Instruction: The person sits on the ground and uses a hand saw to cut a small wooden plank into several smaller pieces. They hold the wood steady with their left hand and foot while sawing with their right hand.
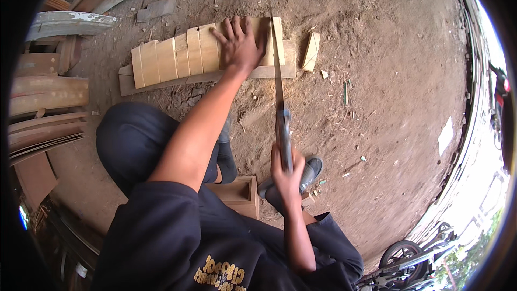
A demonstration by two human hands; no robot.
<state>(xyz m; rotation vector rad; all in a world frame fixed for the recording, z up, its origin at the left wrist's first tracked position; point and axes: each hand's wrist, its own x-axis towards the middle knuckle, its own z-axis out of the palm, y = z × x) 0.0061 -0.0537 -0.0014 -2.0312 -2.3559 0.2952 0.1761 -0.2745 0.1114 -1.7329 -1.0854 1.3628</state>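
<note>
A pale wooden board [183,54] with several lines across its face lies on a longer, darker plank [199,80] on the ground. My left hand [242,46] presses down on the board near its right end, fingers spread flat. In my right hand [288,170] is the dark handle of a handsaw [279,86], fingers wrapped round it. The saw's long thin blade stretches away from me and crosses the board close to its right end, just right of my left hand. A narrow strip [278,41] of the board lies on the blade's right side.
A small wood offcut [311,52] rests on the dirt right of the board. Under me is a wooden box [237,196]. Stacked planks [48,94] stand at the left. A motorbike wheel [401,256] shows at the lower right, and a white scrap [445,136] lies by the right edge.
</note>
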